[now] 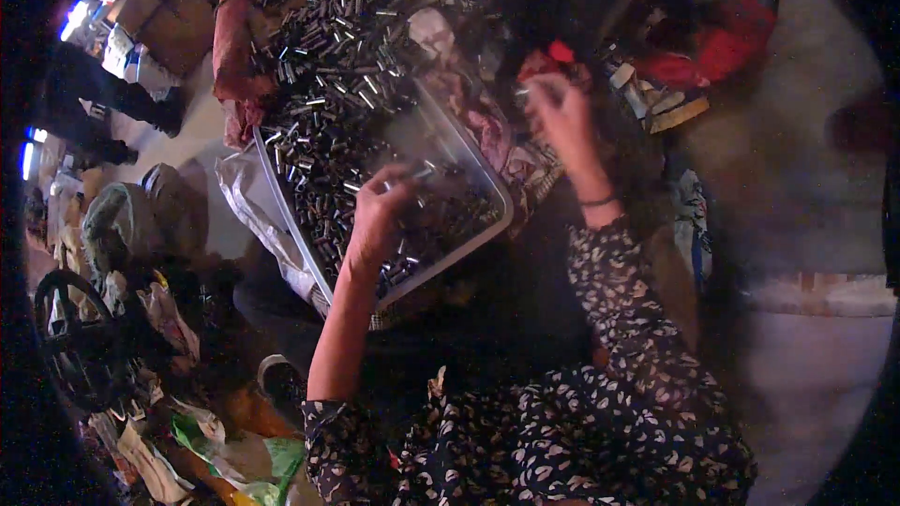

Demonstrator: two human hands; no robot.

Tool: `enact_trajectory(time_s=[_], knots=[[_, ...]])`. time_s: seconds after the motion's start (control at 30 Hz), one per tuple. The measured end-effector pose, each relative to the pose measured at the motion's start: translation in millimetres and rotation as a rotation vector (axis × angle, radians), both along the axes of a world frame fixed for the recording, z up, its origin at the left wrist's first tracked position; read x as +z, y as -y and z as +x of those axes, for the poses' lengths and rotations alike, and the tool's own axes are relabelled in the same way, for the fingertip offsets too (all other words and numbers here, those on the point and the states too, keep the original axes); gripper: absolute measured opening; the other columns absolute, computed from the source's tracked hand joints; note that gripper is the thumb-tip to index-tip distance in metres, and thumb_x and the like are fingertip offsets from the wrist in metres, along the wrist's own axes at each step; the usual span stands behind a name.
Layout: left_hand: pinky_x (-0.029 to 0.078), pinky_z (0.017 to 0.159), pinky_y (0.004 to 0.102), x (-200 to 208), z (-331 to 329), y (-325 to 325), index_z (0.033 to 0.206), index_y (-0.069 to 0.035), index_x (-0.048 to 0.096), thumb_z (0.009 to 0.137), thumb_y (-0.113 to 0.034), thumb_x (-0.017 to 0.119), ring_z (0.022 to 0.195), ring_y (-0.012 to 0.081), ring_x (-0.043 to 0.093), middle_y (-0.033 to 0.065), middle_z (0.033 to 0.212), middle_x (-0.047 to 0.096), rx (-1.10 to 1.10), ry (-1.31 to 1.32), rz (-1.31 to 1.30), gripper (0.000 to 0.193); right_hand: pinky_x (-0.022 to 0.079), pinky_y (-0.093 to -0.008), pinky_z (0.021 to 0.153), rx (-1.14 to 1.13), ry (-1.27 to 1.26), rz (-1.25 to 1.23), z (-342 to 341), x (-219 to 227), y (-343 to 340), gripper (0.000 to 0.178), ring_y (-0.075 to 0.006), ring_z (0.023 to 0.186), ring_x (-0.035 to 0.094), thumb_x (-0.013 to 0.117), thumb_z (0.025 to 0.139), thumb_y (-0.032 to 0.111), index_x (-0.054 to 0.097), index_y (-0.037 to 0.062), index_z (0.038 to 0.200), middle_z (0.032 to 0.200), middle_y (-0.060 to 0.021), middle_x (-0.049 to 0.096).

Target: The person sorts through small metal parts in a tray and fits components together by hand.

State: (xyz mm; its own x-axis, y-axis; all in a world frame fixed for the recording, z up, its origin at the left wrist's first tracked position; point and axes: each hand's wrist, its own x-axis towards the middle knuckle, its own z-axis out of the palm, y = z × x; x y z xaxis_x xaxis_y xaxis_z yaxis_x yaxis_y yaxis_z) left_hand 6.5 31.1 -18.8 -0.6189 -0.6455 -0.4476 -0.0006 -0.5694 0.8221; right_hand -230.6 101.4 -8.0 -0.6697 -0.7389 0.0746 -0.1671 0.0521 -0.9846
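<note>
A clear plastic tub (503,215) in front of me holds a great heap of small shiny metal cylinders (314,117). Over its near part, my left hand (382,206) has its fingers curled, somewhat blurred, with a small metal cylinder (425,171) at the fingertips. My right hand (561,112) is raised beyond the tub's right rim, fingers drawn together in a pinch. A tiny bright spot shows at its fingertips, too small to name. Just past that hand is a dark, blurred shape with a red part (561,52).
A rolled reddish cloth (234,37) lies along the tub's far left side, and crumpled pinkish cloth (487,126) along its right. Pale broken pieces (656,103) and a red bundle (722,47) lie at the far right. Bags and scraps (169,319) clutter the left floor.
</note>
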Motion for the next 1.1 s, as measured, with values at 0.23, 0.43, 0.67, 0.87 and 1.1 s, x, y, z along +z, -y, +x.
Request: enact_trajectory(time_s=[0.23, 0.43, 0.67, 0.87, 1.1], knots=[[0.044, 0.051, 0.0233, -6, -2, -9, 0.093, -0.001, 0.051, 0.072, -0.011, 0.057, 0.059, 0.0125, 0.052, 0.0082, 0.075, 0.056, 0.025, 0.005, -0.105, 0.024, 0.040, -0.0310, 0.049, -0.079, -0.537, 0.182, -39, 2, 3, 0.020, -0.0231, 0.053, 0.054, 0.052, 0.077, 0.019, 0.056, 0.0007, 0.081, 0.064, -0.0133, 0.057], [0.043, 0.051, 0.0222, -11, 4, -11, 0.093, -0.001, 0.052, 0.071, -0.010, 0.057, 0.061, 0.0116, 0.052, 0.0064, 0.073, 0.055, 0.015, 0.034, -0.108, 0.024, 0.041, -0.0375, 0.058, -0.028, -0.732, 0.182, -33, 1, 6, 0.016, -0.0358, 0.068, 0.052, 0.051, 0.076, 0.016, 0.057, 0.0017, 0.081, 0.073, -0.0190, 0.055], [0.043, 0.050, 0.0225, -20, -9, -3, 0.093, -0.002, 0.052, 0.071, -0.011, 0.056, 0.062, 0.0116, 0.051, 0.0066, 0.074, 0.055, 0.013, 0.022, -0.191, 0.023, 0.040, -0.0345, 0.051, 0.073, -0.781, 0.200, -59, -12, 10, 0.017, -0.0284, 0.059, 0.053, 0.052, 0.076, 0.019, 0.056, 0.0039, 0.082, 0.065, -0.0132, 0.055], [0.046, 0.058, 0.0280, -26, 16, 9, 0.097, -0.003, 0.052, 0.067, -0.011, 0.057, 0.074, 0.0167, 0.053, 0.0089, 0.086, 0.056, 0.036, 0.105, -0.416, 0.032, 0.042, -0.0305, 0.066, 0.141, -0.455, 0.075, -35, -8, 33, 0.026, -0.0197, 0.073, 0.055, 0.051, 0.078, 0.024, 0.055, -0.0005, 0.088, 0.080, -0.0100, 0.059], [0.042, 0.064, 0.0236, -32, -3, -10, 0.096, -0.003, 0.057, 0.068, -0.020, 0.062, 0.070, 0.0106, 0.052, 0.0054, 0.083, 0.059, -0.009, -0.013, -0.423, 0.033, 0.039, -0.0296, 0.055, 0.191, -0.504, 0.192, -49, 4, 4, 0.021, -0.0157, 0.062, 0.052, 0.049, 0.079, 0.019, 0.055, -0.0006, 0.084, 0.073, -0.0089, 0.057]])
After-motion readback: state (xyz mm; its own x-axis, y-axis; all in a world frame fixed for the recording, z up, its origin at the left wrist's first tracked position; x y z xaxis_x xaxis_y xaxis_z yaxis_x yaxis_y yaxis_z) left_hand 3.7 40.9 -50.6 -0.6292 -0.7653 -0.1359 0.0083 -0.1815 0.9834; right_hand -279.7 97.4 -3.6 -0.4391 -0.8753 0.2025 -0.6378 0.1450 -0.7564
